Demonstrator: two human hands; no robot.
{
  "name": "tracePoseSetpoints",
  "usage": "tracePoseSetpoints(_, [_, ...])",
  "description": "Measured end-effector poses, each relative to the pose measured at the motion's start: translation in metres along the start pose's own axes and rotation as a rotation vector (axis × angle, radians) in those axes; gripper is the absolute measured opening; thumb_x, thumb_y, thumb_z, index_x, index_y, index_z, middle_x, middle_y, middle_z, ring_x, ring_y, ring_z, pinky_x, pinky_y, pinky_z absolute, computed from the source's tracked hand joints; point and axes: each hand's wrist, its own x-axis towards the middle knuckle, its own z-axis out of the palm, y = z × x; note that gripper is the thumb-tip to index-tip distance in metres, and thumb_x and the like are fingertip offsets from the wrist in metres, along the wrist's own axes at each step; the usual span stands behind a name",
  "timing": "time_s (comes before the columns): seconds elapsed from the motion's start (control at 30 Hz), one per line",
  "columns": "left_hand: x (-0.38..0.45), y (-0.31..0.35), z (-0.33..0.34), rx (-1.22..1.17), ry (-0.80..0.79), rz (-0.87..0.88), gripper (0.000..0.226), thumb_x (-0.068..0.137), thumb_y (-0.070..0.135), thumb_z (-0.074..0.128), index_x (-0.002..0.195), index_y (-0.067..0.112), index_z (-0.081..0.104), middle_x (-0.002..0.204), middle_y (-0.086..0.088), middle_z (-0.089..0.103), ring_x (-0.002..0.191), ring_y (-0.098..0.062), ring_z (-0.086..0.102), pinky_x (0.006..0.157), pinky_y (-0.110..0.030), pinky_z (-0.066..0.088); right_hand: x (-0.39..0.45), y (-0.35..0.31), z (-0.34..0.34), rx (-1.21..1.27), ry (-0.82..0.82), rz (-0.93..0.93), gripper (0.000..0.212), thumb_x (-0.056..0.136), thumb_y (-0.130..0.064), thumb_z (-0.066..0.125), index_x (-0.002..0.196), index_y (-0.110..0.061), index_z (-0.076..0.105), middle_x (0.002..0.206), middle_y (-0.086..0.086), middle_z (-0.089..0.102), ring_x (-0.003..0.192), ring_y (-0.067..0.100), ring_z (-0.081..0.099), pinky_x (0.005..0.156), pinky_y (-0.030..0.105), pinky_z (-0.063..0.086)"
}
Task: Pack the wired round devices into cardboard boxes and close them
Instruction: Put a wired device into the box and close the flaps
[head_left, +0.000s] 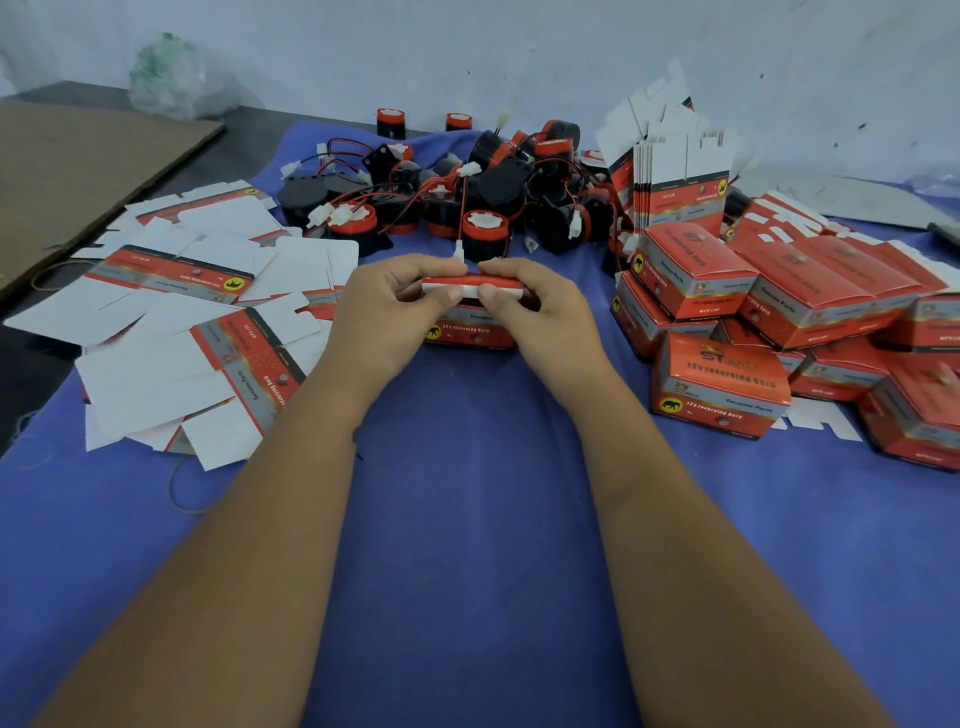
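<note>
Here, in the head view, the left hand (395, 301) and right hand (524, 306) both pinch the top flap of a red cardboard box (470, 325) standing on the blue cloth (467, 519) at centre. Beyond it lies a heap of wired round devices (467, 192); flat box blanks (197, 312) spread left, closed boxes (727, 338) stack right.

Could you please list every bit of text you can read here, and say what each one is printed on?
"12v reversing horn": side of the box that both hands hold.
"ST": top of the nearest closed box; the rest of the logo is blurred.
"12v reversing horn" and "Genuine Parts": same closed box.
Print on the flat cartons is upside down and too blurred to read.
</note>
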Motion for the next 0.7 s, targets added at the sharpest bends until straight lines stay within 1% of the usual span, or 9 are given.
tracePoseSetpoints(0.07, [0.0006,-0.0005,0.0004,-0.047,-0.001,-0.015,0.028,0.093,0.004,0.064,0.099,0.031,0.069,0.113,0.011,0.069,0.108,-0.003,0.065,0.096,-0.031,0.054,-0.0005,-0.0015,-0.0006,0.063,-0.019,0.004,0.02,0.096,-0.014,0.059,0.102,-0.033,0.059,0.105,-0.008,0.064,0.098,0.013,0.062,0.081,0.028,0.056])
tracePoseSetpoints(0.13, [0.0006,-0.001,0.0011,-0.102,0.005,-0.033,0.031,0.093,0.0,0.062,0.095,0.03,0.07,0.114,0.012,0.069,0.109,-0.001,0.064,0.094,-0.029,0.055,-0.0009,-0.0028,-0.0017,0.103,-0.023,0.009,0.018,0.096,-0.008,0.056,0.099,-0.026,0.058,0.108,0.002,0.062,0.097,0.024,0.061,0.078,0.035,0.055])
tracePoseSetpoints(0.2, [0.0006,-0.0016,0.0019,-0.116,0.014,-0.03,0.033,0.093,-0.002,0.061,0.092,0.029,0.071,0.113,0.012,0.069,0.108,0.002,0.064,0.094,-0.028,0.055,-0.0008,-0.0034,-0.0024,0.117,-0.01,0.028,0.016,0.094,-0.004,0.056,0.094,-0.02,0.058,0.11,0.008,0.061,0.102,0.033,0.06,0.082,0.046,0.054])
tracePoseSetpoints(0.23, [0.0007,-0.002,0.0025,-0.111,0.019,-0.026,0.033,0.092,-0.003,0.061,0.091,0.029,0.071,0.114,0.012,0.069,0.108,0.002,0.064,0.095,-0.028,0.054,-0.0005,-0.0032,-0.0029,0.133,-0.003,0.043,0.018,0.093,-0.003,0.057,0.091,-0.02,0.058,0.109,0.009,0.062,0.103,0.034,0.06,0.084,0.049,0.054])
tracePoseSetpoints(0.3, [0.0009,-0.0027,0.0037,-0.105,0.022,-0.024,0.033,0.092,-0.003,0.062,0.091,0.028,0.071,0.115,0.009,0.069,0.11,-0.001,0.063,0.097,-0.03,0.053,0.0001,-0.0026,-0.0048,0.185,0.005,0.062,0.02,0.092,0.0,0.059,0.087,-0.019,0.059,0.103,0.003,0.063,0.098,0.025,0.063,0.084,0.044,0.056])
tracePoseSetpoints(0.37, [0.0011,-0.0032,0.0039,-0.112,0.021,-0.03,0.034,0.091,-0.003,0.062,0.09,0.029,0.072,0.115,0.008,0.069,0.112,-0.005,0.064,0.098,-0.031,0.053,0.0007,-0.0012,-0.0067,0.232,0.0,0.064,0.02,0.091,0.002,0.061,0.084,-0.017,0.06,0.099,-0.005,0.062,0.089,0.003,0.064,0.079,0.028,0.057])
tracePoseSetpoints(0.43, [0.0009,-0.0034,0.0034,-0.133,0.013,-0.046,0.034,0.09,-0.004,0.063,0.088,0.029,0.073,0.115,0.007,0.069,0.111,-0.005,0.064,0.098,-0.032,0.053,0.0004,0.0,-0.0074,0.249,-0.003,0.062,0.023,0.09,0.004,0.062,0.081,-0.017,0.06,0.098,-0.009,0.061,0.083,-0.01,0.062,0.075,0.017,0.055])
tracePoseSetpoints(0.57, [0.0011,-0.0039,0.0024,-0.15,0.011,-0.072,0.034,0.089,-0.004,0.064,0.087,0.028,0.074,0.114,0.009,0.07,0.107,-0.002,0.065,0.094,-0.028,0.054,0.0008,0.0025,-0.0084,0.272,-0.013,0.052,0.025,0.088,0.007,0.062,0.079,-0.016,0.06,0.093,-0.013,0.06,0.082,-0.015,0.06,0.076,0.014,0.054])
tracePoseSetpoints(0.7, [0.0017,-0.0034,0.003,-0.138,0.004,-0.083,0.034,0.088,-0.004,0.063,0.084,0.028,0.074,0.112,0.012,0.07,0.106,-0.001,0.065,0.088,-0.023,0.054,-0.0001,0.0021,-0.0086,0.297,-0.025,0.06,0.025,0.088,0.008,0.062,0.078,-0.015,0.061,0.1,-0.012,0.06,0.085,-0.016,0.06,0.075,0.014,0.054])
